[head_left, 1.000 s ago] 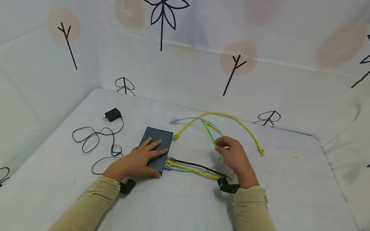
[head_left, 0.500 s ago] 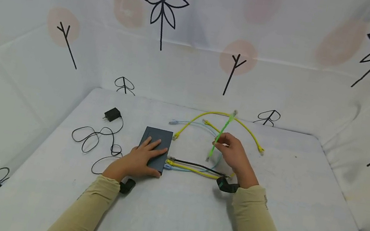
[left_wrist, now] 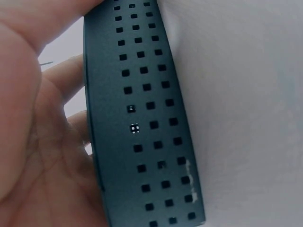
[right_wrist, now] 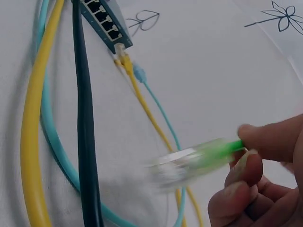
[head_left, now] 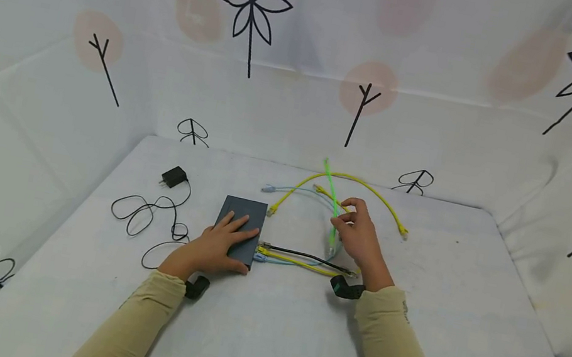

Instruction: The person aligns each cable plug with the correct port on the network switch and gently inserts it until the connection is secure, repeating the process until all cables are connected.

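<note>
My left hand (head_left: 213, 248) lies with spread fingers on a dark blue-grey network switch (head_left: 246, 207), its thumb along the near edge. The left wrist view shows the perforated side of the switch (left_wrist: 106, 94) beside the palm. My right hand (head_left: 362, 235) pinches a short bright green network cable (head_left: 332, 185) between thumb and fingers, off the table. In the right wrist view the clear plug (right_wrist: 175, 172) of that cable is blurred. A black cable (head_left: 301, 254), a yellow cable (head_left: 300, 263) and a light blue cable (right_wrist: 49, 132) run from the right side of the switch.
A loose yellow cable (head_left: 346, 177) arcs at the back, its one plug (head_left: 272, 211) near the switch corner. Another light blue plug (head_left: 268, 189) lies behind. Left of the switch sits a black power adapter (head_left: 174, 176) with its coiled cord (head_left: 143, 204). White patterned cloth walls (head_left: 298, 110) enclose the table.
My right hand has lifted the green cable from among the others and turned it; its far end now leans left. The left hand and the switch have stayed in place.
</note>
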The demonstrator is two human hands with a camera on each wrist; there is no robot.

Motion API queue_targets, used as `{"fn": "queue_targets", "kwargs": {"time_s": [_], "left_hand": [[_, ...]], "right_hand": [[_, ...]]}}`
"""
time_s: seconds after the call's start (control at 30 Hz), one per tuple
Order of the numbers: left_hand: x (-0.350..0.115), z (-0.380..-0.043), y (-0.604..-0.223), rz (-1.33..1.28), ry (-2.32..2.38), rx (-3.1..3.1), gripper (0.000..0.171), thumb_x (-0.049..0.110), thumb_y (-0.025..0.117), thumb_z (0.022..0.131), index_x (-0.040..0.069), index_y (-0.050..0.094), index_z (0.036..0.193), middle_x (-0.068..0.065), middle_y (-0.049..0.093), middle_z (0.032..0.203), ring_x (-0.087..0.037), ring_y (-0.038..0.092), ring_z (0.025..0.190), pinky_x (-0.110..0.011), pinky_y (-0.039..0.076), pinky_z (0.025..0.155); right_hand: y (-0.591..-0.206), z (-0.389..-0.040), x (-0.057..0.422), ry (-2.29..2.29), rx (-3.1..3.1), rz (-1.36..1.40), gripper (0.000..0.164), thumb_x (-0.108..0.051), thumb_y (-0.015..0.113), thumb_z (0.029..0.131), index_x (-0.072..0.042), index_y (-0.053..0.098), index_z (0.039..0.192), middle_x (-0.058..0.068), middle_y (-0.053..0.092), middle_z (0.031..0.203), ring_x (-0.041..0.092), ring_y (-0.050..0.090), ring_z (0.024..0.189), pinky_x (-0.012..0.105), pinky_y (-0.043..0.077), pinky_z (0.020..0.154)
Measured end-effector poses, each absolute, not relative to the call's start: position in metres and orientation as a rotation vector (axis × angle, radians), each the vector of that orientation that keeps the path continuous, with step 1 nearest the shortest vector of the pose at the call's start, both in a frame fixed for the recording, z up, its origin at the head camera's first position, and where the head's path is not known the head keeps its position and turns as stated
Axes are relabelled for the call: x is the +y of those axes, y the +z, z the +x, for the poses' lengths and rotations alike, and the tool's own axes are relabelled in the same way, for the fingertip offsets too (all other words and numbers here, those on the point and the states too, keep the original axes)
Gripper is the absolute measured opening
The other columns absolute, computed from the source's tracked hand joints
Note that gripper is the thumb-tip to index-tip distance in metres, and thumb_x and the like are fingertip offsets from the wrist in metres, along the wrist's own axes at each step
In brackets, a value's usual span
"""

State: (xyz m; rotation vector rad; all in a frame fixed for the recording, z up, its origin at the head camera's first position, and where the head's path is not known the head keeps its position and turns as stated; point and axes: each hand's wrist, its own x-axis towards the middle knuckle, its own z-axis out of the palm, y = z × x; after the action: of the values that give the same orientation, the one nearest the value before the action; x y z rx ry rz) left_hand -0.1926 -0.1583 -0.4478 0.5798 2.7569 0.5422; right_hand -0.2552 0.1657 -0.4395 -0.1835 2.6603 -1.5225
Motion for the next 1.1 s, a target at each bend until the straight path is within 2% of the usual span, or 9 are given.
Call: {"fn": "queue_targets", "kwargs": {"time_s": [0.13,0.23,0.37,0.47,0.67,0.73,0.83,1.0,1.1], "left_hand": [[-0.1584,-0.1932,-0.4487,0.58,0.54,2.757,0.085,0.055,0.072,0.081,0.034,0.031,0.152,-0.002,0.012,0.164,-0.034,-0.004,0.151,-0.069,0.021,0.11],[-0.1588,-0.1935,-0.4498,0.583,0.547,2.757,0.085,0.055,0.072,0.08,0.034,0.031,0.152,-0.002,0.012,0.164,-0.034,-0.004,0.151,-0.069,0.021,0.11],[-0.1589,-0.1934,-0.4502,0.587,0.563,2.756,0.085,0.055,0.072,0.081,0.034,0.031,0.152,-0.002,0.012,0.164,-0.034,-0.004,0.151,-0.068,0.021,0.111],[-0.1589,-0.1932,-0.4501,0.588,0.565,2.759,0.085,0.054,0.072,0.081,0.034,0.031,0.152,-0.002,0.012,0.164,-0.034,-0.004,0.151,-0.068,0.021,0.111],[-0.1589,-0.1935,-0.4504,0.584,0.557,2.761,0.086,0.055,0.072,0.08,0.035,0.03,0.152,-0.002,0.012,0.164,-0.034,-0.004,0.152,-0.068,0.02,0.111],[-0.1589,-0.1936,-0.4504,0.584,0.552,2.762,0.086,0.055,0.072,0.08,0.035,0.03,0.152,-0.001,0.012,0.164,-0.033,-0.004,0.152,-0.068,0.021,0.111],[-0.1589,-0.1936,-0.4503,0.584,0.55,2.765,0.085,0.055,0.072,0.08,0.036,0.03,0.152,-0.001,0.012,0.164,-0.033,-0.004,0.152,-0.068,0.021,0.111],[-0.1591,-0.1928,-0.4502,0.586,0.555,2.762,0.085,0.055,0.072,0.081,0.035,0.03,0.152,-0.002,0.012,0.164,-0.034,-0.004,0.152,-0.068,0.021,0.111],[-0.1594,-0.1924,-0.4502,0.584,0.565,2.76,0.085,0.055,0.072,0.08,0.035,0.03,0.152,-0.002,0.012,0.164,-0.034,-0.004,0.151,-0.068,0.021,0.111]], "right_hand": [[-0.4409,-0.2544,0.1652,-1.491,2.678,-0.19,0.029,-0.024,0.053,0.101,-0.015,0.055,0.128,0.014,0.062,0.101,0.025,0.058,0.067,0.034,0.047,0.06],[-0.44,-0.2533,0.1647,-1.474,2.681,-0.208,0.027,-0.024,0.051,0.102,-0.011,0.064,0.122,0.013,0.062,0.092,0.026,0.059,0.07,0.035,0.047,0.063],[-0.4388,-0.2525,0.1634,-1.499,2.64,-0.203,0.029,-0.025,0.05,0.102,-0.01,0.065,0.121,0.012,0.061,0.089,0.025,0.06,0.078,0.035,0.048,0.071],[-0.4399,-0.2526,0.1637,-1.485,2.605,-0.238,0.029,-0.025,0.05,0.103,-0.009,0.066,0.121,0.01,0.057,0.084,0.023,0.058,0.078,0.035,0.049,0.074],[-0.441,-0.2528,0.1641,-1.362,2.603,-0.304,0.029,-0.022,0.045,0.103,-0.012,0.068,0.117,0.004,0.051,0.07,0.02,0.054,0.067,0.032,0.042,0.063],[-0.4402,-0.2525,0.1639,-1.345,2.599,-0.308,0.032,-0.02,0.042,0.102,-0.011,0.069,0.115,0.005,0.054,0.072,0.021,0.053,0.067,0.032,0.04,0.061],[-0.4388,-0.2515,0.1636,-1.34,2.584,-0.324,0.032,-0.016,0.041,0.1,-0.009,0.069,0.116,0.007,0.061,0.085,0.021,0.06,0.077,0.033,0.044,0.069],[-0.4377,-0.2499,0.1629,-1.297,2.581,-0.367,0.029,-0.016,0.055,0.096,-0.01,0.066,0.122,0.009,0.065,0.112,0.023,0.064,0.097,0.037,0.049,0.083],[-0.4375,-0.2491,0.1619,-1.264,2.609,-0.392,0.031,-0.021,0.061,0.093,-0.012,0.065,0.123,0.008,0.064,0.113,0.024,0.062,0.1,0.037,0.05,0.08]]}}
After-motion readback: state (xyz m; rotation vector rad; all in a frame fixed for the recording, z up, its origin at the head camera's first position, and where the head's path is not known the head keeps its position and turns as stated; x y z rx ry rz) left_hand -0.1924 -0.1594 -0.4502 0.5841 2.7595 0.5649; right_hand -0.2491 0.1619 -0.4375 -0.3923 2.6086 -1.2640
